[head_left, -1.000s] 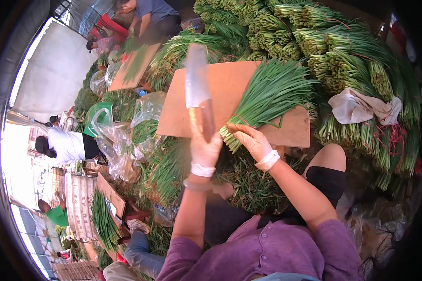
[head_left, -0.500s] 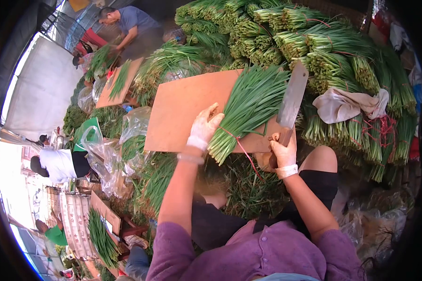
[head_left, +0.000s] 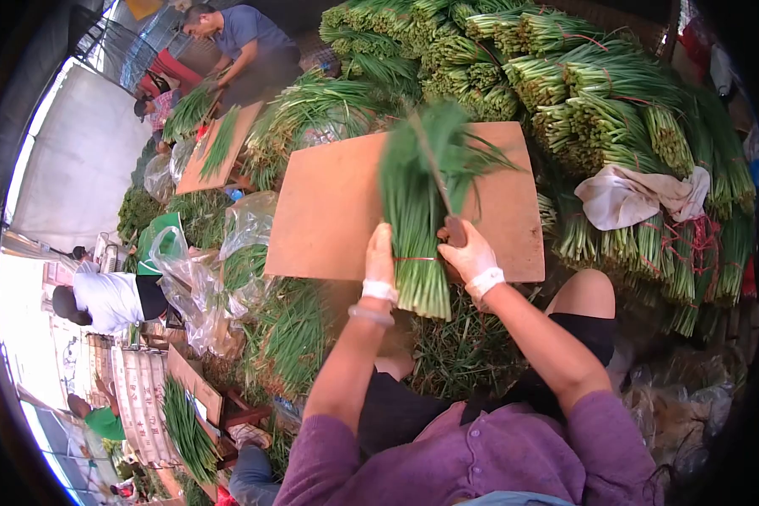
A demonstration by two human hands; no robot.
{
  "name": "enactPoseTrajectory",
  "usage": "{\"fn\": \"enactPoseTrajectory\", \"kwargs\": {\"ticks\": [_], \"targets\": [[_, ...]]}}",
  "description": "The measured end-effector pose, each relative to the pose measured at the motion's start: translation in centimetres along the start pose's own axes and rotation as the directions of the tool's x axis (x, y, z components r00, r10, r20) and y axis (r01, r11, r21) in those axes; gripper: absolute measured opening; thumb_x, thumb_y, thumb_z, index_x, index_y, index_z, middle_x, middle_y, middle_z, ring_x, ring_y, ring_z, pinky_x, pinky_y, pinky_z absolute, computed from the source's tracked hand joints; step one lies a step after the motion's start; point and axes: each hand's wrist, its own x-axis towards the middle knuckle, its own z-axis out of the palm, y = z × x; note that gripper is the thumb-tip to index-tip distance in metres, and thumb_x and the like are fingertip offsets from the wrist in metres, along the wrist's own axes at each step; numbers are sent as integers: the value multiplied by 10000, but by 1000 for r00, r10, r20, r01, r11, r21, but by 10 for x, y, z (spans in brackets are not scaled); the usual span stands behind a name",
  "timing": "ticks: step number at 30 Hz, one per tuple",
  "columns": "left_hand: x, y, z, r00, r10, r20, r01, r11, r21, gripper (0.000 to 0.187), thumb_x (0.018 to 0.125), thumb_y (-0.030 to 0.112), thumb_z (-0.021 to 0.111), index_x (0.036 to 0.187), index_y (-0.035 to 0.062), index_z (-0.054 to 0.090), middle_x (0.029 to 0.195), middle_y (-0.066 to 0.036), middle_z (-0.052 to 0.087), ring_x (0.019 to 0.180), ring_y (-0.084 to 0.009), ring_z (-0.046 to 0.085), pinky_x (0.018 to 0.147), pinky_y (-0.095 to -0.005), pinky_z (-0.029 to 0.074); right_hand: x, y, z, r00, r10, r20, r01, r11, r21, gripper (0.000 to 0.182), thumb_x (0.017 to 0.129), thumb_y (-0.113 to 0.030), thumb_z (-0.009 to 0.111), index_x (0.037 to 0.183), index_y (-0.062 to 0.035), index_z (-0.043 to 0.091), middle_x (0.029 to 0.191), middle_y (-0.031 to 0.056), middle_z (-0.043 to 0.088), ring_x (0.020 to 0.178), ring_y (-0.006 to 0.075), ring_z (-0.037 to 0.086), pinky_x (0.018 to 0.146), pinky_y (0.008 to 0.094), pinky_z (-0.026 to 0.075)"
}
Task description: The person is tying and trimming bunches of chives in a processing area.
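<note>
A bunch of garlic chives (head_left: pixel 422 282), tied with a reddish band near its cut stems, lies across the front edge of a brown board (head_left: pixel 325 215). My gloved left hand (head_left: pixel 380 260) grips the bunch on its left side near the band; some fingers are hidden. In my gloved right hand (head_left: pixel 471 255) is the wooden handle of a cleaver (head_left: pixel 430 156), its blade seen nearly edge-on and pointing away over the leaves. That hand is close against the bunch's right side. The leaf tops are blurred by motion, some fanned out to the right.
Tied chive bunches (head_left: pixel 599 118) are piled at the back right, with a pale cloth (head_left: pixel 641 194) and red ties on them. Loose greens (head_left: pixel 464 346) lie below the board. Clear plastic bags (head_left: pixel 249 223) are at left. Another person (head_left: pixel 244 42) handles chives at the back left.
The bunch has swung from slanting right to nearly upright, its leaves spreading. My right hand and the cleaver have moved left against it, and the blade has turned from broadside to edge-on.
</note>
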Motion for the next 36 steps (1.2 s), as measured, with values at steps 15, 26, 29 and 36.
{"fn": "enactPoseTrajectory", "kwargs": {"ticks": [15,26,29,36], "targets": [[-127,51,11,745,471,472,-592,142,793,799,677,139,732,1377,18,365,1336,-185,450,1236,-360,416,1053,-445,316,12,-29,-123,955,-201,-218,161,969,-186,309,766,-182,667,1034,-34,625,895,66,660,808,159,627,757,285,479],[10,67,90,742,14,670,-623,-356,697,993,612,260,762,1434,102,227,1276,-162,465,1150,-349,485,987,-438,383,-91,-1,-131,975,180,-128,-120,918,377,284,819,-141,601,1076,-23,586,727,-5,545,543,78,492,498,230,408],[29,70,91,774,100,625,-595,-222,772,940,585,222,717,1405,69,283,1141,-162,550,1021,-315,565,869,-432,463,-101,-9,-139,970,218,-109,-172,930,326,329,807,-179,610,1097,-26,582,737,8,554,546,80,499,508,234,419],[48,67,120,884,-146,444,-462,-416,783,1106,553,428,803,1430,48,247,1350,-170,445,1237,-322,442,1006,-442,370,-85,9,-114,987,140,-78,-146,985,-87,535,793,-262,571,1295,-104,475,1045,213,626,957,350,617,824,381,481]]}}
